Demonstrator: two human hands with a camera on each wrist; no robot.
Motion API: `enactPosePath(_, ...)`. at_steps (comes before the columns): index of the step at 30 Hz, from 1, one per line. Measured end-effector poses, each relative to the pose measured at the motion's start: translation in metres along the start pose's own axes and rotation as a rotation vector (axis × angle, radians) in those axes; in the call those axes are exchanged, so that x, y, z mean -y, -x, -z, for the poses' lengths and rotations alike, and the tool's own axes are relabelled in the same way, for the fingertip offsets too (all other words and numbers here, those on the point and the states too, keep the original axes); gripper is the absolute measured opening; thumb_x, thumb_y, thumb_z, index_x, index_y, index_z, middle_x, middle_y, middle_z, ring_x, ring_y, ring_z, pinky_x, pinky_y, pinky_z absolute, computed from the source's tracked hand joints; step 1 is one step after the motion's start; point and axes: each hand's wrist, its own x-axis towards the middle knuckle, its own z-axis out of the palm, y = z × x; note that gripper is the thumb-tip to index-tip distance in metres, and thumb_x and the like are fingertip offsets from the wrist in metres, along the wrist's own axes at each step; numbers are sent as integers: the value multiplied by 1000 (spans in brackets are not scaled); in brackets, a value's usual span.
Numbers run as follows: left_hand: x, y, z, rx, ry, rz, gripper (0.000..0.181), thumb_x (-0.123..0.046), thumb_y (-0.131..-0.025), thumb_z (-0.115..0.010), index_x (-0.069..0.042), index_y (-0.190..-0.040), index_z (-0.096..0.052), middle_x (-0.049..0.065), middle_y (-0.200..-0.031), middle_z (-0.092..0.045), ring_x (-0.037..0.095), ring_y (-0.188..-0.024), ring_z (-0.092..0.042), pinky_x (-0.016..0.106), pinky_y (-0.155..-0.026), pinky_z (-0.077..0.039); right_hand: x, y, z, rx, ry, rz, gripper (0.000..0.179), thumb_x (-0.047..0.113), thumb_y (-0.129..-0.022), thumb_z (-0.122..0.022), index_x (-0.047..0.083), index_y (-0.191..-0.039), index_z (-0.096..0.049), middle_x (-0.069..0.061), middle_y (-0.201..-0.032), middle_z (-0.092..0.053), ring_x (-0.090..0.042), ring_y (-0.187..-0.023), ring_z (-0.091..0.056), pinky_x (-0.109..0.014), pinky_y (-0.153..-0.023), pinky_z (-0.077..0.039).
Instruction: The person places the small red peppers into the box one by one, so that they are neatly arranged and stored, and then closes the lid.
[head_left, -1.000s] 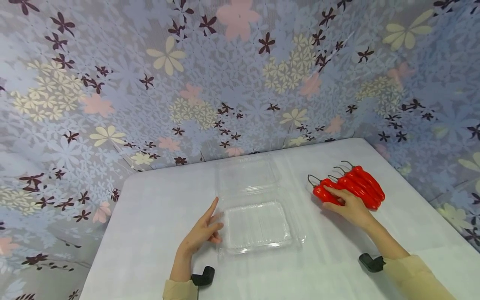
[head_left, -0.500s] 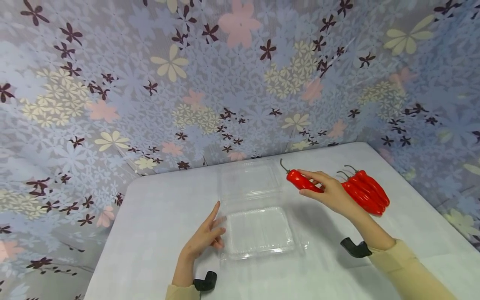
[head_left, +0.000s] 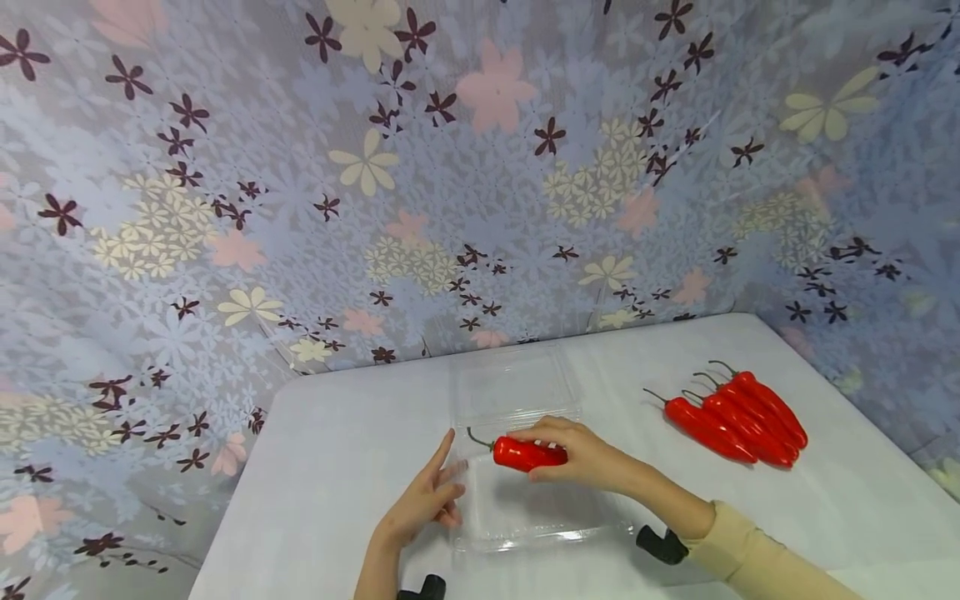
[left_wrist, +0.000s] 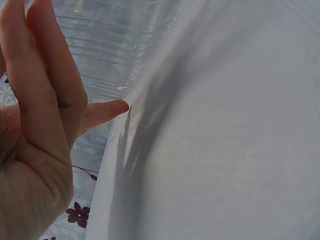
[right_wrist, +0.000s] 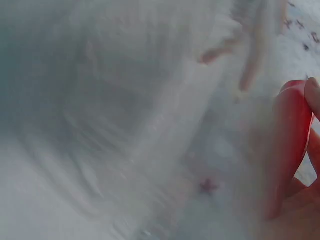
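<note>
I have the red pepper [head_left: 517, 454] over the far part of the clear box [head_left: 555, 537], apparently off its floor, going by the shadow on the plastic just near of it; the height I can't tell. My right hand [head_left: 581, 450] reaches in from the right and pinches the pepper between thumb and fingers, so most of the body sits left of the palm. The long axis runs left to right, roughly along the box's long side, with the stem [head_left: 481, 442] pointing left and slightly far, towards the left hand [head_left: 420, 504]. That one has its fingers extended and spread at the box's left edge, gripping nothing; whether they touch the plastic I can't tell. Four other peppers [head_left: 753, 425] lie well apart to the right, stems pointing far and left
</note>
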Motion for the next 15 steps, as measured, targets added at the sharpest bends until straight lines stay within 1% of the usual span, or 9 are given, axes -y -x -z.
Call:
enactPosePath(4, 6, 3, -2, -7, 7, 3, 85, -1, -90, -54, -34, -152, -7, 34, -148, -17, 11, -49, -54, 22, -47, -52, -7, 1, -15, 110, -5, 22, 53, 25, -79, -76, 16, -129, -60, 5, -111, -60, -13, -100, -54, -33, -85, -51)
enactPosePath(8, 3, 2, 0, 10, 7, -15, 84, -1, -90, -53, -32, -153, -5, 34, -148, -16, 11, -50, -54, 22, -47, -52, -10, -3, -22, 205, 52, 8, 50, 26, -80, -75, 19, -127, -61, 9, -108, -60, -7, -97, -54, -31, -84, -50)
enactPosePath(11, -1, 2, 1, 20, 1, -23, 84, -1, -91, -53, -30, -153, -4, 33, -148, -19, 11, -50, -54, 22, -48, -52, -10, -6, -25, 262, 81, -3, 49, 27, -81, -75, 20, -127, -61, 10, -108, -60, -6, -97, -53, -30, -84, -50)
enactPosePath(15, -1, 2, 2, 15, -3, -18, 84, -2, -91, -53, -29, -153, -4, 33, -148, -18, 12, -50, -54, 23, -49, -53, -10, -7, -28, 307, 62, -16, 49, 28, -81, -74, 18, -127, -61, 9, -111, -61, -7, -99, -53, -28, -85, -48)
